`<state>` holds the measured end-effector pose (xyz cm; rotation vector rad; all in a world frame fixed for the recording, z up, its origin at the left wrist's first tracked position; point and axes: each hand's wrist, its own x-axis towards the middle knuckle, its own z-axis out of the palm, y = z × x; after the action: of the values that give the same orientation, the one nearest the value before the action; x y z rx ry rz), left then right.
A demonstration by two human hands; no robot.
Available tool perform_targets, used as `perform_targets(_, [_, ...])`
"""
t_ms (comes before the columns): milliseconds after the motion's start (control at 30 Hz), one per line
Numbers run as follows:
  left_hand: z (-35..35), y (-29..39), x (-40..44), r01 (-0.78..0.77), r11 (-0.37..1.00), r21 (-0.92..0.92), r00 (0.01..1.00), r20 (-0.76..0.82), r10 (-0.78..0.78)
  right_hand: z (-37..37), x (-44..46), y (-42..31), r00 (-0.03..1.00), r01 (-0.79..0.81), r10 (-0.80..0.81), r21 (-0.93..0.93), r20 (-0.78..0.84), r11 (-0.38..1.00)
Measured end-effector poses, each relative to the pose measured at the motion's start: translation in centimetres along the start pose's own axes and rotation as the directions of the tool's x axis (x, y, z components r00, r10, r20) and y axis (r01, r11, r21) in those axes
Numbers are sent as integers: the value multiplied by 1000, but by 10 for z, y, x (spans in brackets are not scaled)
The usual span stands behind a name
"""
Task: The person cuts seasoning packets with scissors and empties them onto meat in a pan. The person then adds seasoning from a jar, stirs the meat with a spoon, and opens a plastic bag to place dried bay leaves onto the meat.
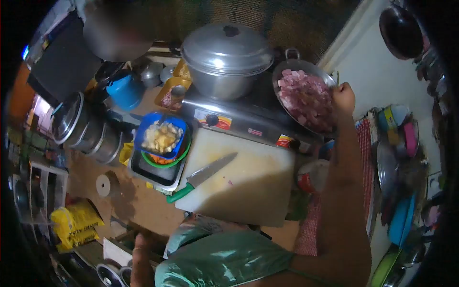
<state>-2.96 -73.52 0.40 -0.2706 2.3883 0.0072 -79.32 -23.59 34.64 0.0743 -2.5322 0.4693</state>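
My right hand (344,98) is closed on the near-wall handle of a round metal pan (277,86) heaped with cut raw meat (306,98). The pan sits on the right side of the stove. Low at the left, my left hand (146,240) is in shadow beside my knee; its fingers cannot be made out. In front of the stove, a knife (213,170) with a green handle lies on a white cutting board (248,158). Left of the board, a blue basket (139,136) of pale chopped pieces rests on a green basket (185,155) with something orange inside.
A large lidded metal pot (224,67) stands on the steel gas stove (241,125). Yellow containers (165,91), a blue jug (125,91) and stacked pots (88,136) are at the left. Dishes and bowls (399,220) line the right wall. A yellow bag (76,222) lies lower left.
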Motion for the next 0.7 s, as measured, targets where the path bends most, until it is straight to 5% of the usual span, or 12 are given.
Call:
perform_targets(133, [14,-10,9,130,928,-350,985,-62,-162,-8,-20,-12,998,22,-29,106,61,994])
perform_targets(200, [22,-7,9,188,848,-495,965,-69,-254,2,-9,3,999,0,2,-74,35,997])
perform_targets(233, [28,-7,8,209,820,-533,957,-61,-283,7,-6,12,966,130,-128,10,226,992])
perform_targets(300, [29,-4,6,244,759,-603,945,-26,-325,2,-33,-19,999,-42,33,256,42,966])
perform_targets(367, [8,4,-8,283,686,-670,937,39,-348,17,-28,-4,999,-35,35,-11,-26,999])
perform_targets(433, [-4,3,-14,303,648,-699,930,70,-360,29,-33,11,988,-121,84,324,126,938])
perform_targets(533, [-3,-8,-23,285,633,-719,937,71,-341,46,-46,18,932,-303,53,688,360,659])
perform_targets(600, [16,-23,-15,301,646,-702,935,85,-344,60,-66,-3,990,41,-119,646,78,762])
perform_targets(633, [24,-33,-10,305,654,-693,935,87,-344,60,-96,-37,910,409,-348,339,-227,847])
perform_targets(667, [17,-41,-13,309,621,-720,931,94,-354,63,-118,-63,682,633,-607,-86,-408,770])
perform_targets(700, [-5,-46,-21,311,589,-746,927,99,-363,64,-141,-93,644,657,-661,-163,-386,736])
